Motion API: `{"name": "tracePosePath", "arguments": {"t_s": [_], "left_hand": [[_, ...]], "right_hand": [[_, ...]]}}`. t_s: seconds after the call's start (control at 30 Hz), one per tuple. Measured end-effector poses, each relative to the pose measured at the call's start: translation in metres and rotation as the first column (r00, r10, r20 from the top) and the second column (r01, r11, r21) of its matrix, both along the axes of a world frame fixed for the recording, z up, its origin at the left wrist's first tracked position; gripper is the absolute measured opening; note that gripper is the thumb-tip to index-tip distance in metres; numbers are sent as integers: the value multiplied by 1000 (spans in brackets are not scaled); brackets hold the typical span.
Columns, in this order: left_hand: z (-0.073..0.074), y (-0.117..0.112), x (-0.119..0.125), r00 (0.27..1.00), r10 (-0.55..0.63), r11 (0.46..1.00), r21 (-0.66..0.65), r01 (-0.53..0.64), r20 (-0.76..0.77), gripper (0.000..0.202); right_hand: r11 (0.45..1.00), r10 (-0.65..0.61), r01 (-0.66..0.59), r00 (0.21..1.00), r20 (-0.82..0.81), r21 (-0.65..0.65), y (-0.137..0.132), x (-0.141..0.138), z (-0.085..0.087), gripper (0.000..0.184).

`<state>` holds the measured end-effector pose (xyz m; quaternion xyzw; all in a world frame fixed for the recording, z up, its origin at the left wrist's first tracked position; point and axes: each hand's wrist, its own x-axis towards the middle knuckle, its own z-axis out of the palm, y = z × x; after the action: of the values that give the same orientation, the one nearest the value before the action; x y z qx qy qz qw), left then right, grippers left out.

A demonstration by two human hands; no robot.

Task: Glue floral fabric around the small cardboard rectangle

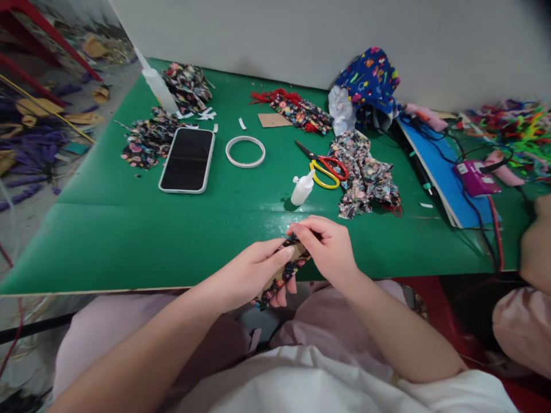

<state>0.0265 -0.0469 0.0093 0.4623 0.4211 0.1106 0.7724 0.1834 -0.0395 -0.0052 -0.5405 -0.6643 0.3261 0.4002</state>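
Note:
A strip of brown cardboard partly wrapped in black floral fabric (296, 265) is held over the table's front edge. Fingers of my left hand (258, 267) lie underneath it while the thumb presses on the cardboard. At the piece's upper end, my right hand (327, 244) pinches the fabric edge between thumb and fingers. Just beyond the hands stands a small white glue bottle (302, 189) with a narrow tip. Behind the bottle lie scissors (325, 167) with red and yellow handles. Crumpled floral fabric (361, 172) touches the scissors on the right.
On the green table (107, 241) are a phone (187, 160), a tape roll (245, 152), a tall white bottle (159, 89) and a floral bundle with red threads (301, 112). A blue folder (451, 178), a purple box (477, 176) and cables lie right. Another person's arm (536, 246) shows there.

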Motion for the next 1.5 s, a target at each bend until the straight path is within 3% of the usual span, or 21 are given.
{"name": "tracePosePath", "arguments": {"t_s": [0.1, 0.17, 0.23, 0.3, 0.4, 0.47, 0.53, 0.67, 0.8, 0.9, 1.07, 1.2, 1.5], "left_hand": [[-2, 0, -3, 993, -15, 981, 192, 37, -117, 38], [-2, 1, -6, 967, -26, 910, 394, 128, -254, 40], [-2, 2, -10, 904, -3, 769, 578, 275, -427, 39], [-3, 4, -14, 797, 71, 585, 672, 454, -600, 39], [-7, 6, -17, 589, 217, 335, 626, 704, -778, 44], [-11, 5, -16, 483, 269, 230, 543, 808, -833, 48], [-15, 3, -14, 428, 303, 179, 492, 852, -851, 51], [-27, -2, -9, 391, 405, 161, 486, 859, -826, 48], [-35, -5, -7, 434, 480, 139, 554, 821, -763, 44], [-38, -5, -6, 459, 485, 136, 583, 801, -744, 44], [-39, -7, -4, 470, 500, 141, 604, 784, -727, 44], [-41, -7, -3, 483, 504, 136, 618, 774, -716, 43], [-41, -9, 1, 464, 504, 188, 617, 764, -728, 43]], "right_hand": [[997, 30, -38, 994, -104, -73, 4, 3, -7, 31], [991, 9, -34, 982, -187, -131, 7, 8, -13, 39], [985, -51, 10, 971, -235, -172, 9, 15, -18, 44], [982, -97, 53, 965, -244, -182, 10, 22, -23, 45], [987, -85, 51, 971, -225, -153, 10, 27, -27, 42], [991, -54, 29, 979, -196, -131, 9, 28, -27, 40], [994, -29, 13, 988, -153, -109, 8, 28, -27, 38], [997, 4, -7, 999, -45, -77, 7, 27, -26, 34], [994, 103, -105, 982, 160, 6, 7, 24, -30, 28], [984, 108, -145, 949, 295, 107, 8, 22, -34, 27], [931, 165, -294, 869, 466, 218, 7, 22, -43, 29], [890, 135, -350, 815, 563, 293, 5, 23, -46, 27], [879, 86, -401, 667, 740, 259, -8, 20, -40, 26]]}}
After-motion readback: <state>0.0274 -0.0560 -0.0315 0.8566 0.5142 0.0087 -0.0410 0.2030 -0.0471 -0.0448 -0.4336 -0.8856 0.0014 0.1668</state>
